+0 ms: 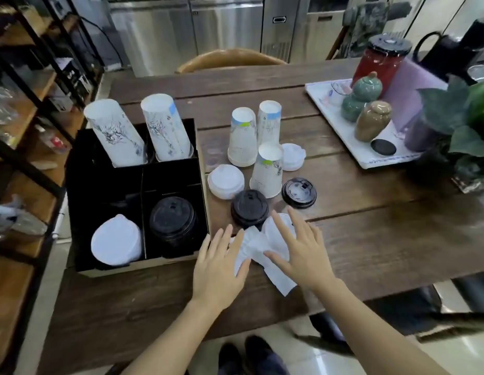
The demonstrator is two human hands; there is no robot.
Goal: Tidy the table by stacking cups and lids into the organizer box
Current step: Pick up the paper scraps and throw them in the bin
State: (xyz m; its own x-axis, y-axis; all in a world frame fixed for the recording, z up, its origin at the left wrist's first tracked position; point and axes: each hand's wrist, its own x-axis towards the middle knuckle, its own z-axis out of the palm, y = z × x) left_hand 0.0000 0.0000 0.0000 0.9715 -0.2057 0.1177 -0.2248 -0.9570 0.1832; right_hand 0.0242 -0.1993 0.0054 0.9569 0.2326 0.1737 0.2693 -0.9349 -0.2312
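A black organizer box (73,201) stands at the table's left, holding two stacks of upside-down white paper cups (115,133) at the back, white lids (116,243) and black lids (172,221) in front. To its right, three upside-down paper cups (266,170) stand on the table with two white lids (226,181) and two black lids (249,208) around them. My left hand (219,269) and my right hand (300,247) hover open, fingers spread, over crumpled white paper (258,246) near the front edge. Neither hand holds anything.
A white tray (341,131) at the back right carries ceramic jars, a red canister and a purple container, beside a leafy plant (462,115). Wooden shelves stand along the left. A chair back shows beyond the table's far edge.
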